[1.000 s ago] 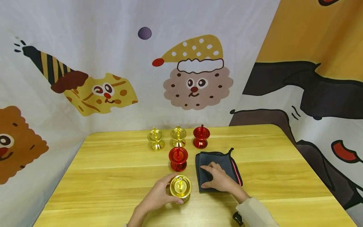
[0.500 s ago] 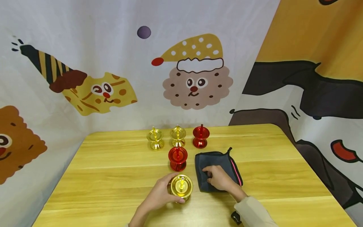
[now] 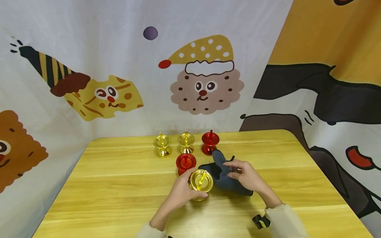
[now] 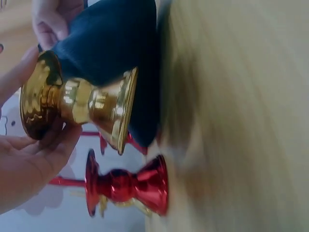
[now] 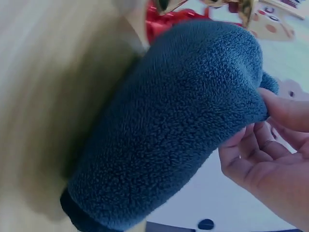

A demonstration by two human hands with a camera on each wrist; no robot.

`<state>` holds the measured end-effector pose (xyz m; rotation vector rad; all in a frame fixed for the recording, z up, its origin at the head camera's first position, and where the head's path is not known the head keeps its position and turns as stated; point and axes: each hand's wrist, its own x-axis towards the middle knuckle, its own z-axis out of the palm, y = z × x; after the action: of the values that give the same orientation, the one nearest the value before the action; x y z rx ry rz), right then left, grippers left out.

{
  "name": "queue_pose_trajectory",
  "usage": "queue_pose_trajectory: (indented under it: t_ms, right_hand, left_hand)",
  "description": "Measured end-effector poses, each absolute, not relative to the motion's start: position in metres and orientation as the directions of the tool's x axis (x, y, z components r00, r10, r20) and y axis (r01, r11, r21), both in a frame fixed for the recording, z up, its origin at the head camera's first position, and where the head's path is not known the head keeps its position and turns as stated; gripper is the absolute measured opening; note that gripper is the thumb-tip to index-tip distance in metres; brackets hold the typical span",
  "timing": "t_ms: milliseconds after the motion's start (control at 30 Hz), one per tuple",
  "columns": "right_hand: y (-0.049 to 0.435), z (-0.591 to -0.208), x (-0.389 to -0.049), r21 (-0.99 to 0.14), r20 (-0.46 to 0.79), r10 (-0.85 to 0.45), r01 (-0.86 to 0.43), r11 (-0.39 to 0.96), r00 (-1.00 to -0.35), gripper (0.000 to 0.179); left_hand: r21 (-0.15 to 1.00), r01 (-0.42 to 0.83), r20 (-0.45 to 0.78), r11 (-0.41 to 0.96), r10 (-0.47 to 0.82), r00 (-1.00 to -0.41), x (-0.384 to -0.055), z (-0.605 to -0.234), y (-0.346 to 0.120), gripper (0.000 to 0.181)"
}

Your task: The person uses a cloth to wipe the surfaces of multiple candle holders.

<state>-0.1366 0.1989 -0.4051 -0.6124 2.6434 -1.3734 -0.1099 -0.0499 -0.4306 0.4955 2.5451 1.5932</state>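
Observation:
My left hand (image 3: 178, 190) grips a shiny gold candle holder (image 3: 205, 185) round its upper dish, thumb at the near side. The holder tilts to the right, and in the left wrist view its base (image 4: 115, 108) is clear of the table. My right hand (image 3: 250, 177) pinches a dark blue-grey towel (image 3: 230, 185) between thumb and fingers. The towel is raised and folded over, its plush side (image 5: 164, 130) filling the right wrist view. Its left edge is right at the gold holder's dish. Behind the left fingertips stands a red candle holder (image 3: 185, 162), partly hidden.
Two more gold candle holders (image 3: 162, 143) (image 3: 186, 142) and a red one (image 3: 209, 142) stand in a row along the back of the wooden table (image 3: 119, 185). A cartoon-printed cloth (image 3: 134, 49) hangs behind it. A small black object (image 3: 261, 221) shows by the right sleeve.
My left hand has lifted the gold candle holder, moved it right and tilted it. My right hand, earlier on the flat towel, has picked it up by one part and folded it upward.

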Motion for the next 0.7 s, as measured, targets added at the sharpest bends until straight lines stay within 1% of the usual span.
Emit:
queue_pose_trajectory:
  t_ms: [133,333,533,700]
  right_hand:
    - [0.203,-0.389,-0.136,-0.817,0.135,-0.391,-0.326,0.476,-0.910,0.031]
    - [0.197,-0.372,-0.135,-0.811,0.189,-0.398,-0.371,0.452,-0.898,0.030]
    - [0.184,-0.373,-0.134,-0.832,0.174,-0.409,-0.355,0.425,-0.896,0.029]
    - [0.177,-0.382,-0.134,-0.840,0.160,-0.457,-0.364,0.402,-0.875,0.029]
  left_hand:
    - [0.887,0.225,0.103,0.404,0.303,-0.947,-0.115,-0.423,-0.039,0.089]
    - [0.901,0.228,0.119,0.370,0.294,-0.948,-0.120,-0.414,-0.031,0.082]
    - [0.911,0.224,0.117,0.345,0.304,-0.945,-0.122,-0.411,-0.029,0.080]
    - [0.925,0.200,0.103,0.324,0.294,-0.950,-0.121,-0.413,-0.029,0.081]
